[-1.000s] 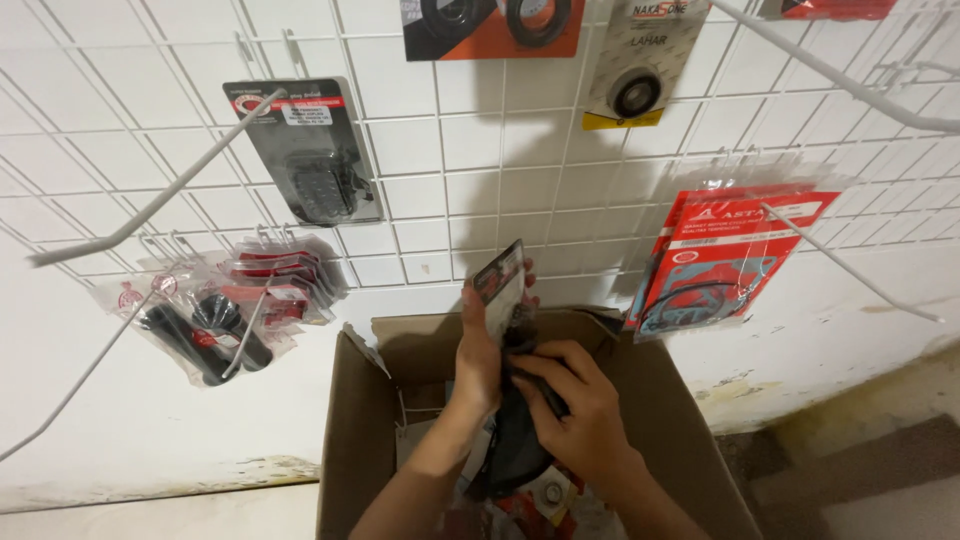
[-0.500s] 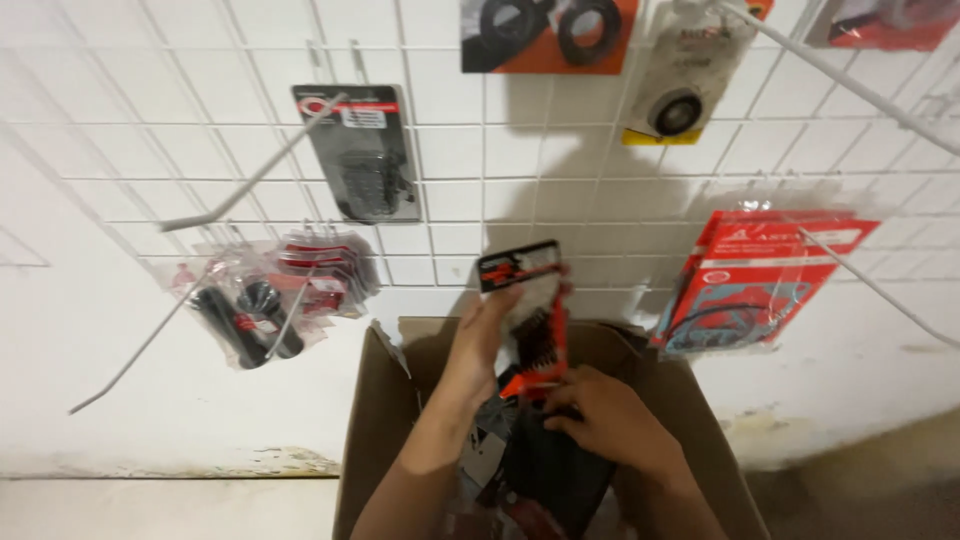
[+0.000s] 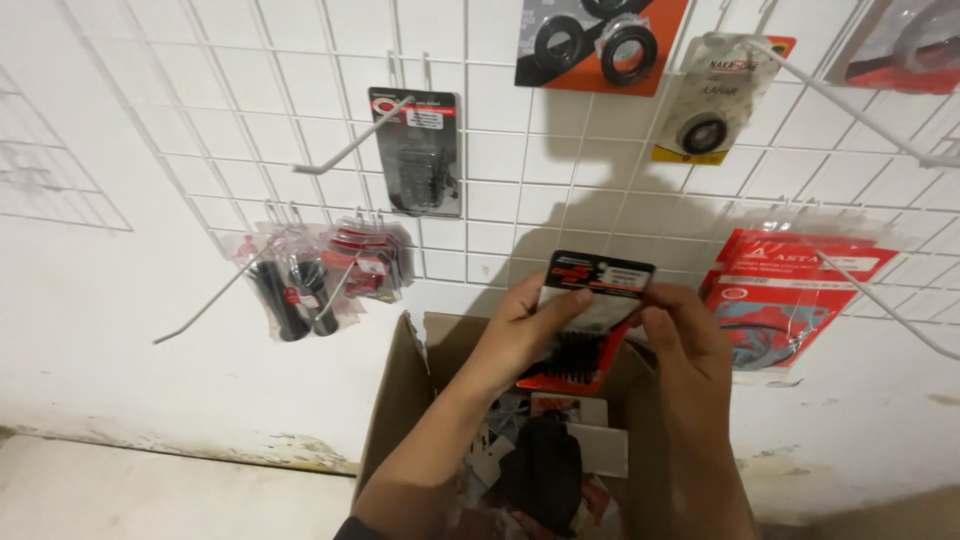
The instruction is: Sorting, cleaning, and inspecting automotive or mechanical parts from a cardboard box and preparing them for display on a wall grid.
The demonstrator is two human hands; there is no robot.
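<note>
Your left hand [image 3: 525, 325] and right hand [image 3: 680, 335] each pinch a side of the carded pack [image 3: 590, 300], held above the open box [image 3: 400, 400] and in front of the wire grid [image 3: 500, 200]. Keep both grips clamped on the card edges and the pack upright. A bare hook [image 3: 350, 148] juts out at 10 o'clock.

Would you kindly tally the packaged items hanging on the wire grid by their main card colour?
Black card pack: 1
Orange card with rings: 1
Yellow-edged pack: 1
Red packs: 3
Clear bags of black grips: 1 bunch
Total: 7
</note>
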